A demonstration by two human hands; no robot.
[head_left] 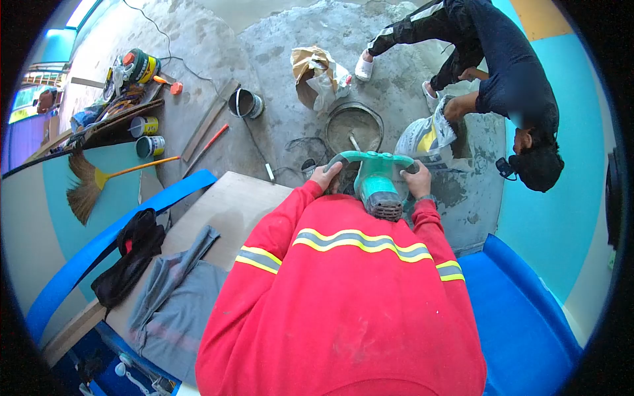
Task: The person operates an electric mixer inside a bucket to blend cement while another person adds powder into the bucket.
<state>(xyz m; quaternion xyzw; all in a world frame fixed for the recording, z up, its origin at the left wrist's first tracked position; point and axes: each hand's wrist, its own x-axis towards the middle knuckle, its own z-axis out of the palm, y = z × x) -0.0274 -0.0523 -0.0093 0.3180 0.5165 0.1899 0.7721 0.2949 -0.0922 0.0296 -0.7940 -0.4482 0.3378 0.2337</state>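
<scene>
A green handheld power mixer (378,181) is held in front of my red-sleeved body. My left hand (327,178) is wrapped round its left handle, and my right hand (418,181) grips the right one. Beyond it stands a round tub (375,117) of grey material, with a pale rod (354,141) reaching into it. The rod's lower end is hidden in the tub. To the right, a co-worker (498,66) bends down with an arm at a white and yellow bag (428,140) beside the tub.
A crumpled brown paper bag (305,87) and a dark bucket (246,103) stand on the concrete floor. Cables (249,140) run across it. A broom (89,181), paint cans (150,146) and planks lie left. Grey cloth (175,297) covers part of a board (221,204) near me.
</scene>
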